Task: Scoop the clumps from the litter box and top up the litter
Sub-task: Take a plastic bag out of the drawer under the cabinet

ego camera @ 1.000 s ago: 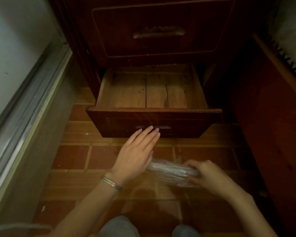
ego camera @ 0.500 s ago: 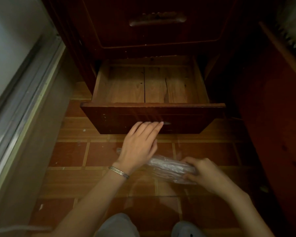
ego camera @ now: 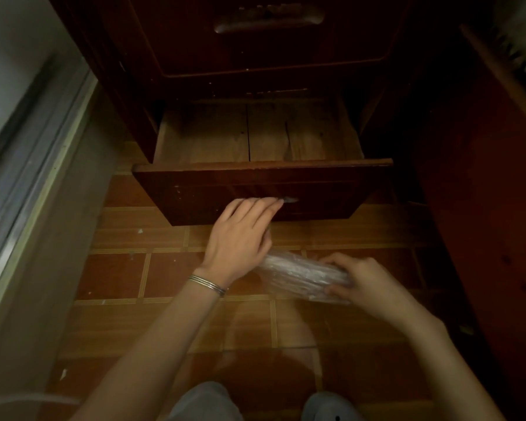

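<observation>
A bundle of clear plastic bags (ego camera: 298,273) is held low over the tiled floor, gripped by my right hand (ego camera: 365,284) at its right end. My left hand (ego camera: 240,238), with thin bangles at the wrist, has straight fingers whose tips press against the front panel of the lowest drawer (ego camera: 261,192) near its metal handle. That drawer of the dark wooden cabinet stands pulled out, and its bare plank bottom (ego camera: 255,132) holds nothing. No litter box or scoop is in view.
A shut upper drawer with a wooden handle (ego camera: 268,21) sits above. A dark red wooden bed frame (ego camera: 483,177) lines the right side. A grey sliding door track (ego camera: 34,141) runs along the left. Red floor tiles (ego camera: 152,275) spread below, with my knees at the bottom.
My left hand moved forward from above the bags until its fingertips reached the drawer front. The drawer has slid partly back in. My right hand kept hold of the plastic bags.
</observation>
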The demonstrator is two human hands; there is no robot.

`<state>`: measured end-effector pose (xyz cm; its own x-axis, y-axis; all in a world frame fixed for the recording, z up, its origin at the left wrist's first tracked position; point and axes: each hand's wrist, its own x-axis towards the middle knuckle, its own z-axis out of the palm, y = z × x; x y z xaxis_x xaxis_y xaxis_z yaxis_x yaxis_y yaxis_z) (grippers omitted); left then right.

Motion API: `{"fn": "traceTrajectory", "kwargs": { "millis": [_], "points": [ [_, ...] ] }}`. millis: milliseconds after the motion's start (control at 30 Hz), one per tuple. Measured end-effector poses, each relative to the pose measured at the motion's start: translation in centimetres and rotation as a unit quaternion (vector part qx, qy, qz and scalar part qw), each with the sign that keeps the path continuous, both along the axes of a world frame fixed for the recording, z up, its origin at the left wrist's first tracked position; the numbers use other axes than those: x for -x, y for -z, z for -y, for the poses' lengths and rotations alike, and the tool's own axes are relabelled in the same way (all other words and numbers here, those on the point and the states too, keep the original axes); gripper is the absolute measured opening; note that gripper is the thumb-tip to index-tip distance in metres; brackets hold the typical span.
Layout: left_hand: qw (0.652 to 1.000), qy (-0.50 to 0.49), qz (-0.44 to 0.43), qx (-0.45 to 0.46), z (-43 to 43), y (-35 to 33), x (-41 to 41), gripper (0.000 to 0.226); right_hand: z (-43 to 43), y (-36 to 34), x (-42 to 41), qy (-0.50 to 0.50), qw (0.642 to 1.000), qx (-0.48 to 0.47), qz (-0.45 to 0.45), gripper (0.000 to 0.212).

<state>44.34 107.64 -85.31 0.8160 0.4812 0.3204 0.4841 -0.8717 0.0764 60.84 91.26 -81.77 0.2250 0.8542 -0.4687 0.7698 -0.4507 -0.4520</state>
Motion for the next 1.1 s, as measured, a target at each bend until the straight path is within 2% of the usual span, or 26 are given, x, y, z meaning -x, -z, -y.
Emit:
{"fn": "traceTrajectory", "kwargs": {
  "millis": [133,267,433,633,800,933,1100],
  "points": [
    [1.0,0.009,-0.002,0.009,-1.1,-0.2,-0.3,0.052,-1.1,-0.9,-0.9,0.005,0.999,-0.025,0.019,0.042],
    [0.999,-0.023,-0.005,0.029,-3.6,-0.6,-2.4,0.054,-2.2,-1.3,-1.6,0.004,0.999,-0.043,0.027,0.038],
    [0.997,-0.048,-0.046,0.047,-7.9,-1.8,-5.3,0.055,-4.1,-1.5,-2.4,-0.004,0.997,-0.073,0.037,0.039],
    [0.996,-0.042,-0.067,0.053,-7.8,-1.5,-5.1,0.061,-5.4,-2.2,-3.2,-0.008,0.996,-0.078,0.053,0.044],
    [0.992,-0.021,-0.081,0.097,-7.1,-2.7,-3.7,0.047,-5.8,-2.9,-3.4,0.005,0.997,-0.051,0.05,0.044],
    [0.985,-0.009,-0.086,0.147,-4.1,-7.8,-1.3,0.042,-5.3,-7.0,-2.9,0.014,0.999,0.005,0.041,0.042],
    [0.975,-0.002,-0.092,0.203,0.5,-18.3,2.4,0.04,-2.6,-17.1,-1.4,0.033,0.999,0.027,-0.031,0.044]
  ]
}}
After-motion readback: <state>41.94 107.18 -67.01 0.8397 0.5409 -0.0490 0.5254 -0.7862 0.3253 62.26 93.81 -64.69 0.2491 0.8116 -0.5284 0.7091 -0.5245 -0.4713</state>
